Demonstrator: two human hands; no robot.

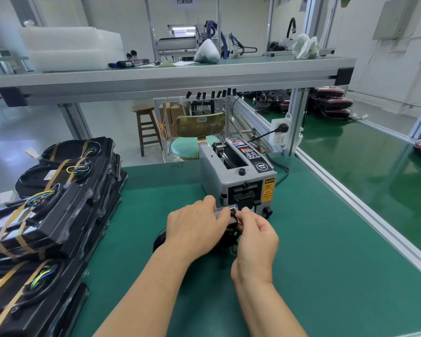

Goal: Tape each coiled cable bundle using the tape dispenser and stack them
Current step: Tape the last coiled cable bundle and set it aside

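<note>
While the cable bundle (159,239) sits on the table (326,263) just before the tape dispenser (238,181), left hand (195,227) fingers curl over it, right hand (255,234) pinches its top; taped bundles (58,190) stacked at left.

green table (326,239) carries tape dispenser (238,176) and stacked taped cable bundles (58,215).

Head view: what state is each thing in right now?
Tape dispenser: upright on the mat, cord plugged in.
Cable bundle: on the mat, mostly hidden under both hands.
Left hand: grips the cable bundle.
Right hand: pinches the bundle's top, by the dispenser mouth.
Stacked bundles: taped, piled at left.
Tape strips: hanging from the shelf edge.
</note>
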